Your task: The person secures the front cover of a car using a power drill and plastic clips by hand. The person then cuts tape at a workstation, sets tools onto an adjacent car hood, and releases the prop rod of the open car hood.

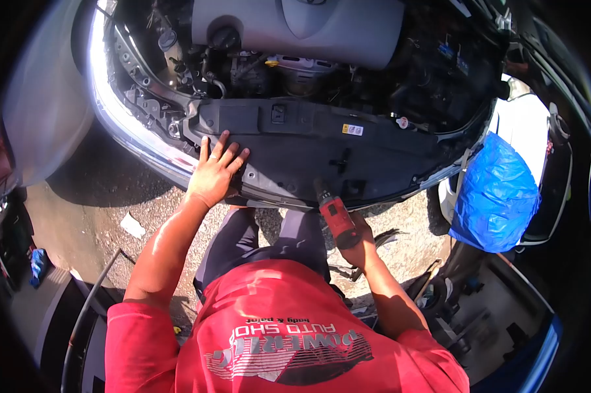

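My left hand (215,173) lies with its fingers spread on the left part of a black plastic radiator cover (295,147) at the front of an open engine bay. In my right hand (359,241) is a red and black cordless drill (339,221), its nose pointing at the front edge of the cover. Whether its tip touches the cover I cannot tell. A small white and yellow label (352,130) is stuck on the cover, right of the middle.
Behind the cover sits a grey engine cover (295,29). A blue plastic sheet (495,196) hangs at the right over a white car part. Bent black hose or trim (86,314) stands at lower left, and a white scrap (132,225) lies on the ground.
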Demonstrator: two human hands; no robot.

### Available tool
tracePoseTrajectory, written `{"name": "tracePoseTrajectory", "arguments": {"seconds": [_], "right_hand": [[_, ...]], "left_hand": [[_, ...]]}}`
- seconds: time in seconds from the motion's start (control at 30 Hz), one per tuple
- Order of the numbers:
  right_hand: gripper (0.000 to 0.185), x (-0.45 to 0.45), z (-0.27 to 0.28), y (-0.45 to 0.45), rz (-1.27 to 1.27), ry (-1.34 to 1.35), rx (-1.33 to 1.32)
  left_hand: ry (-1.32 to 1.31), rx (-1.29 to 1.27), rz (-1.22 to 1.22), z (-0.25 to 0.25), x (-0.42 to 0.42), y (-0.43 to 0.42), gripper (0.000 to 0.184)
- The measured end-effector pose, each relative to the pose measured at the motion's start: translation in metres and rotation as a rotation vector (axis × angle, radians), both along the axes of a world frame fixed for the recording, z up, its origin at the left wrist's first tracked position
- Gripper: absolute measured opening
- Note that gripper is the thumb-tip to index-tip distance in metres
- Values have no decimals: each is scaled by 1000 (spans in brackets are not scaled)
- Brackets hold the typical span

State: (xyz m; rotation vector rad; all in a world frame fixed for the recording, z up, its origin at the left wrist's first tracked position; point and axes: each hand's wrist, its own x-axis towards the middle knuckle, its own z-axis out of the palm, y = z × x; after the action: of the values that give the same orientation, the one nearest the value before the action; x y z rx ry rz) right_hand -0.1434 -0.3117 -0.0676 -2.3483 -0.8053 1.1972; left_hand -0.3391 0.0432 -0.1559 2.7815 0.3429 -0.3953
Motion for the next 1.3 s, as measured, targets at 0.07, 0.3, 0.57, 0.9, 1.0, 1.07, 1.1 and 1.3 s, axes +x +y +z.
{"name": "tracePoseTrajectory", "arguments": {"seconds": [0.07, 0.3, 0.57, 0.9, 1.0, 1.07, 1.1, 1.3], "right_hand": [[36, 4, -6, -9, -8, -14, 63], [40, 14, 3, -5, -241, 56, 208], [51, 28, 1, -34, -282, 114, 127], [54, 31, -26, -83, -305, 42, 214], [52, 38, -10, -80, -299, -2, 198], [51, 36, -9, -89, -329, -7, 133], [50, 35, -18, -101, -355, 21, 176], [47, 41, -24, -123, -456, 45, 199]], "left_hand": [[43, -13, -7, 6, 4, 1, 108], [14, -27, -44, 16, 2, -2, 89], [27, -17, -91, 1, -30, -19, 40], [142, 54, 67, -11, -43, -18, 29], [120, 31, 70, 6, -44, -10, 23], [20, 31, 23, 15, -31, -8, 21], [-14, 26, -11, 15, -21, -9, 21], [-51, -101, -196, -7, 108, -94, 31]]}}
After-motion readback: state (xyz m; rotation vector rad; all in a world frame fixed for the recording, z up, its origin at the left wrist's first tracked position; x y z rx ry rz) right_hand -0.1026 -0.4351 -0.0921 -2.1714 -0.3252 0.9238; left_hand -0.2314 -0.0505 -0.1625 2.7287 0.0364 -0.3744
